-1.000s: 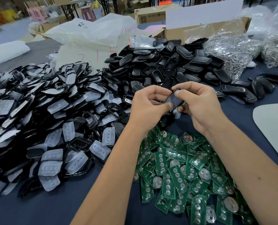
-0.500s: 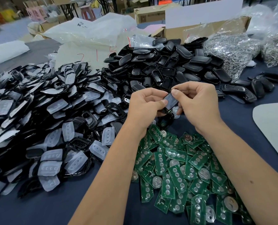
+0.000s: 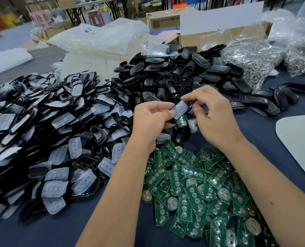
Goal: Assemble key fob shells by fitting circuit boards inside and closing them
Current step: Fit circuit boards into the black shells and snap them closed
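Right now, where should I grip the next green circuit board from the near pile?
Take a top-lying circuit board by its two long edges, coming from above. It lies flat and narrow, overlapping its neighbours, so only the edges give purchase. Both the left hand and right hand are busy.

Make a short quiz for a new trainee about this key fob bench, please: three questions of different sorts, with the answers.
1. True or false: the left hand holds nothing.
2. The loose green circuit boards lie: A) in the cardboard box, B) on the dark cloth near the person, C) in a plastic bag.
3. What colour is the board showing in the held shell below the pale pad?

Key
1. False: its thumb presses on the shell.
2. B.
3. Green; the right hand pinches the shell's far end.
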